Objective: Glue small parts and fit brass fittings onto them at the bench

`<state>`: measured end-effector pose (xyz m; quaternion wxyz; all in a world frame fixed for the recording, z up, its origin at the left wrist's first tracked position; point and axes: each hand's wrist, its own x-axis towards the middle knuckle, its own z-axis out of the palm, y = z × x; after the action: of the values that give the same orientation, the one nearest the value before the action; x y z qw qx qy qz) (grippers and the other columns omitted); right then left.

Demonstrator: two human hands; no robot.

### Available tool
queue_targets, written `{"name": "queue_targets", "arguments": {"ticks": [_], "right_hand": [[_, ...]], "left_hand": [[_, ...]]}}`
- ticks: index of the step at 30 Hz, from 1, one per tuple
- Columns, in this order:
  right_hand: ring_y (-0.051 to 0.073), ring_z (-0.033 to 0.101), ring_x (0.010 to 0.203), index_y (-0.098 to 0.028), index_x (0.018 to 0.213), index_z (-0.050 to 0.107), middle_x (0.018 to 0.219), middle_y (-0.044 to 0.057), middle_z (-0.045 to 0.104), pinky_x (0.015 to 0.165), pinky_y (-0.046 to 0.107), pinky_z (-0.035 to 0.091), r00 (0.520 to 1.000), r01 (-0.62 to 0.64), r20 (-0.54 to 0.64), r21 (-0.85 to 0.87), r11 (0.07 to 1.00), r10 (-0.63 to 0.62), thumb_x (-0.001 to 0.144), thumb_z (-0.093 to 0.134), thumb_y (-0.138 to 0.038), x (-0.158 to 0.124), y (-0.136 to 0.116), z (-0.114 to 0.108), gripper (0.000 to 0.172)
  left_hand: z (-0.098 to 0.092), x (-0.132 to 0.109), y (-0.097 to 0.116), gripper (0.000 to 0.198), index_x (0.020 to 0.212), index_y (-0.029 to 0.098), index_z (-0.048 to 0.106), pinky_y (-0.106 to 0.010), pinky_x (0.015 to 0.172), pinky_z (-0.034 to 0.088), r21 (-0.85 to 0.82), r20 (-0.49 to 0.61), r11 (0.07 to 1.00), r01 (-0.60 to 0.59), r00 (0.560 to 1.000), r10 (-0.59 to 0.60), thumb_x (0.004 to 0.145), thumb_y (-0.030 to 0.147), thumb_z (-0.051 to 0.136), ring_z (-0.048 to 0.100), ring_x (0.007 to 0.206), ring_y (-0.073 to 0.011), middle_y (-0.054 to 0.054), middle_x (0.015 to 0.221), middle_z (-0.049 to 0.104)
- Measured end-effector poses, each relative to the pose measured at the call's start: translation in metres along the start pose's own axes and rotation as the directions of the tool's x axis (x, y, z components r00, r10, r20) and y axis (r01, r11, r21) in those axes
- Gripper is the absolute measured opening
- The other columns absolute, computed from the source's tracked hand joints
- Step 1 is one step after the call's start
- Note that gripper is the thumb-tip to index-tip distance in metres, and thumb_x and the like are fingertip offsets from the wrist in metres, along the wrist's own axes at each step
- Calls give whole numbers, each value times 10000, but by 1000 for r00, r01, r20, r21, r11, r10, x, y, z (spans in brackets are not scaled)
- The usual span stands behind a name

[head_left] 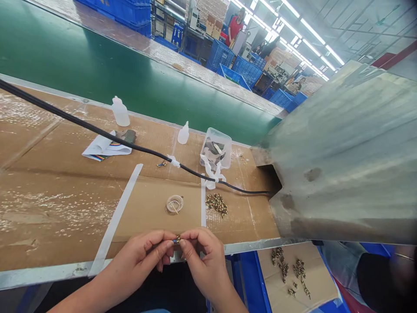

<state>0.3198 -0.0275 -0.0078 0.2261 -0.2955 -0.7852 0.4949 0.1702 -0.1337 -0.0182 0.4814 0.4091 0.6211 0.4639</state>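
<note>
At the near edge of the desk [61,226], the left hand [140,255] pinches a tiny part [177,240] between nearly closed fingers; the right hand [206,255] pinches it likewise, seemingly for steadiness, with a brass-coloured pile [216,204] placed handily near.

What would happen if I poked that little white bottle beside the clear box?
The small squeeze bottle would probably tip, since it stands upright and looks taller than it is wide. Its cloudy plastic suggests it's light and a bit squeezy. Once down, its rounded body might roll on the cardboard.
</note>
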Motion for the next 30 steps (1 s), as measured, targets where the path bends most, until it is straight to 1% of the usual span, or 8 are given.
{"name": "queue_targets", "arguments": {"ticks": [11, 16, 18, 21, 24, 25, 27, 30], "right_hand": [[131, 598, 676, -187, 852, 698, 772, 26, 662, 597, 215, 456, 999, -30, 16, 1, 1000, 30, 888, 592, -246, 1, 0, 0, 127], [129, 597, 682, -195, 889, 698, 783, 23, 662, 614, 214, 461, 1000, 10, 25, 3, 1000, -10, 881, 604, -237, -1, 2, -3, 103], [134, 604, 693, -198, 916, 691, 797, 26, 651, 617, 218, 469, 1000, 16, 13, 1, 1000, -16, 885, 594, -235, -2, 7, -7, 109], [141, 600, 678, -197, 918, 681, 804, 34, 630, 584, 224, 474, 999, -10, -36, -4, 1000, 10, 909, 565, -273, -4, 17, -15, 139], [149, 593, 669, -190, 904, 676, 805, 42, 623, 565, 227, 479, 996, -52, -71, -4, 999, 52, 918, 560, -318, -4, 26, -24, 173], [152, 594, 672, -189, 902, 675, 803, 44, 624, 564, 228, 480, 995, -61, -79, -3, 998, 61, 918, 562, -330, -5, 28, -26, 181], [159, 599, 681, -191, 907, 676, 805, 47, 630, 566, 228, 486, 993, -74, -95, 4, 997, 74, 919, 564, -353, -6, 33, -30, 196], [165, 612, 691, -198, 925, 683, 826, 52, 645, 580, 233, 502, 990, -98, -102, 16, 995, 99, 919, 567, -379, -8, 40, -36, 215]], "left_hand": [[1, 1, 5, 317, 834, 189, 635, -203, 552, 516, -51, 20, 999, 14, 1000, -13, 955, 408, 440, 568, 612, -134, 11, 683, 580], [-1, -2, 6, 349, 837, 189, 648, -216, 567, 510, 12, 2, 1000, 14, 1000, -14, 957, 427, 423, 574, 604, -139, 6, 682, 592], [-10, -2, 6, 362, 851, 190, 654, -236, 586, 514, 82, -49, 997, 9, 999, -5, 952, 437, 409, 595, 616, -153, -4, 685, 614], [-37, 4, 7, 368, 887, 189, 669, -274, 627, 520, 234, -195, 972, 28, 981, 19, 916, 474, 437, 639, 659, -193, -23, 691, 662], [-71, 21, 11, 385, 970, 205, 690, -300, 658, 512, 394, -365, 912, 115, 930, 40, 849, 514, 495, 665, 690, -226, -28, 745, 720], [-81, 28, 13, 379, 933, 213, 703, -303, 629, 497, 453, -402, 877, 157, 915, 44, 824, 516, 503, 658, 657, -232, -20, 705, 717], [-97, 44, 17, 355, 845, 219, 708, -303, 593, 470, 486, -436, 855, 183, 898, 56, 793, 510, 512, 645, 620, -243, -13, 621, 693], [-109, 65, 22, 336, 821, 220, 699, -311, 601, 449, 494, -482, 846, 200, 873, 75, 764, 491, 508, 650, 637, -263, -19, 606, 696]]}}
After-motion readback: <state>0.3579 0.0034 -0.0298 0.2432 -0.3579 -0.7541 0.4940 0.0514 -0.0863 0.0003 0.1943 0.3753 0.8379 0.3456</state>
